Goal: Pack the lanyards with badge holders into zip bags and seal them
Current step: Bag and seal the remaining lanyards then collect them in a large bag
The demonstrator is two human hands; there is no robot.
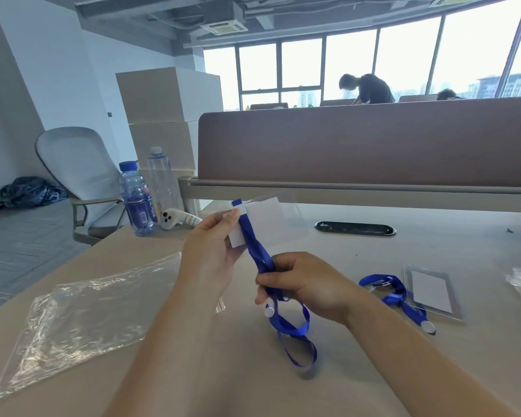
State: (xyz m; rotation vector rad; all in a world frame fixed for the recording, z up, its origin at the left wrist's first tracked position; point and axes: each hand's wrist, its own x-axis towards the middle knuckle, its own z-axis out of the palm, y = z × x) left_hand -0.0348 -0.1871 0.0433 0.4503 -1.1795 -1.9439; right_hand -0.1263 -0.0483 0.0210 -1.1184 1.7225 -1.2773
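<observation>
Blue lanyard bunched in our right hand, fingers curled round it; our left hand pinches its top against holder. Loops dangling below fingers may, we judge, snag bag, left of fingers, spoiling seal.

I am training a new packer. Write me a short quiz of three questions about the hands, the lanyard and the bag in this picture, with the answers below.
1. Fill the gap: the right hand grips the blue ____.
2. Which hand holds the badge holder? A) the left hand B) the right hand C) neither
3. True or false: the zip bag lies on the table, to the left of both hands.

Key
1. lanyard
2. A
3. True
</observation>
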